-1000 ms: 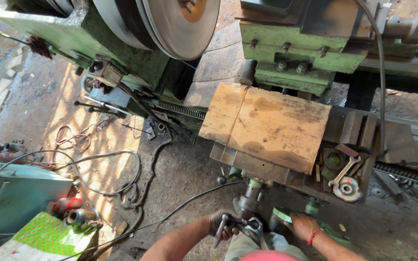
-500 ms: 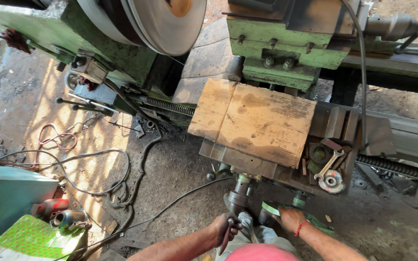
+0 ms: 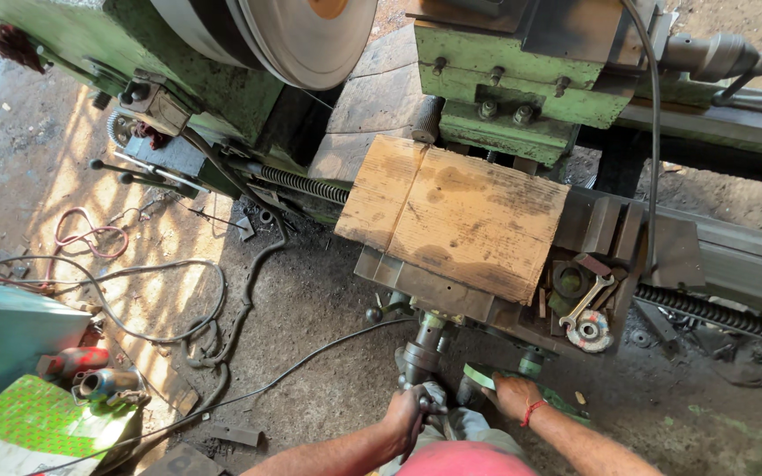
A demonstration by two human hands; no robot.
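Near the lathe carriage, your left hand (image 3: pixel 406 414) is now gripping the crank handle (image 3: pixel 422 407) — closer in than before — while your right hand (image 3: pixel 515 395) is resting flat, holding nothing.

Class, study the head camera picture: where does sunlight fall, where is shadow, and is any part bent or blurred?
Head view: striped sunlight falls across the dirt floor at left; the wooden board is evenly lit; deep shadow lies under the green lathe. Straight edges bow slightly toward the corners. The left hand and right hand look sharp.

head view, steeply downward, lathe (image 3: pixel 522 115) close below
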